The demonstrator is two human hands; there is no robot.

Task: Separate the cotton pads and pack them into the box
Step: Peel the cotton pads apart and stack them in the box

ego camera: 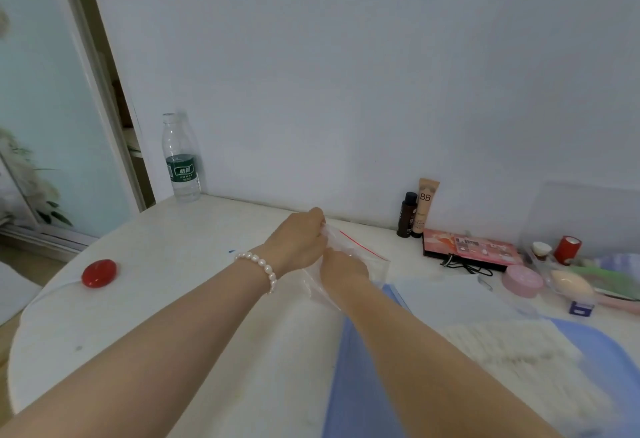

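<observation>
Both hands meet over a clear zip bag with a red seal line, lying on the white round tabletop. The left hand, with a pearl bracelet at its wrist, pinches the bag's upper edge in a closed grip. The right hand rests on the bag; how far its grip is open cannot be told. White cotton pads lie on a blue mat, just right of the right forearm. A clear box stands at far right against the white wall. Smaller items: water bottle, makeup palette, red disc.
</observation>
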